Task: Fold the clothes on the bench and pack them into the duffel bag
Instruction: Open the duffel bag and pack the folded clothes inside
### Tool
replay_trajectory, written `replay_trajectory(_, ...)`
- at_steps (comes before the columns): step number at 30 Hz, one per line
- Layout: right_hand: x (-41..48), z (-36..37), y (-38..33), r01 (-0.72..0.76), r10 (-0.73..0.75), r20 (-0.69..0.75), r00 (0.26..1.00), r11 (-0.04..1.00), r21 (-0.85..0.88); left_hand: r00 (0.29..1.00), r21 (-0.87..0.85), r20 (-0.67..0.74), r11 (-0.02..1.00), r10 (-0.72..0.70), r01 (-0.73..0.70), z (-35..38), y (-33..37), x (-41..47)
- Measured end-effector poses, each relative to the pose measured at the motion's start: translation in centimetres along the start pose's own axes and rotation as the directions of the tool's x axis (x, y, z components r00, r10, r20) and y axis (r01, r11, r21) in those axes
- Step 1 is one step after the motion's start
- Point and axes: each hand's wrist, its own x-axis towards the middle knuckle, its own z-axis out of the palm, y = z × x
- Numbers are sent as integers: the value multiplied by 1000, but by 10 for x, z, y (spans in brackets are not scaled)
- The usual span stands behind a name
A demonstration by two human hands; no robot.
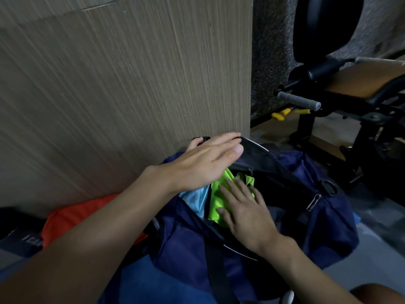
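Pressing a folded garment into the bag: the right hand (pixel 247 213), fingers spread and flat, bears down on the neon-green synthetic garment (pixel 213 198). This lies inside the mouth of the navy-blue nylon duffel bag (pixel 324 227) at centre frame, beside a pale-blue shiny garment (pixel 194 199) tucked against the bag's left wall. The left hand (pixel 201 165), just above and to the left, lies with fingers extended over the black far flap (pixel 258 156) of the opening and appears to hold it back. The two hands are near but not touching, and neither is closed round anything (the left little finger, at the flap's edge, is partly hidden). To do the step well, the green piece should probably be flattened evenly and eased toward the dark, unfilled right half of the cavity, with the flap held clear so the zip edge does not catch the fabric. An orange cloth (pixel 72 218) lies at lower left, outside the bag, and seemingly awaits packing. A grey-brown wood-grain panel (pixel 131 73) fills the upper left, close behind the bag, leaving little room on that side. A black exercise machine (pixel 306 126) with a grey foam handle (pixel 299 102) and tan padded seat (pixel 363 77) stands at upper right, apart from the bag.
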Motion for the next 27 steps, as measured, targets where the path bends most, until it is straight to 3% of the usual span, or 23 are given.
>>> replay_trajectory(3,0,7,5,-112,99,283,954,993,28,1000,7,11,1000,-1,1,-2,3,-1)
replay_trajectory(6,9,13,9,-155,126,383,915,987,47,1000,10,16,1000,-1,1,-2,4,-2)
replay_trajectory(11,30,15,16,-122,107,389,915,992,14,999,48,19,998,25,-26,-4,-1,-3)
replay_trajectory(16,32,21,17,-140,151,345,926,989,-57,992,282,120,956,46,-79,-7,-12,-11)
replay_trajectory(23,36,24,19,-165,138,351,926,985,47,984,327,144,933,106,-149,-7,-11,-11)
replay_trajectory(27,37,21,18,-174,161,309,937,985,13,983,342,149,927,109,-155,-12,-13,-10)
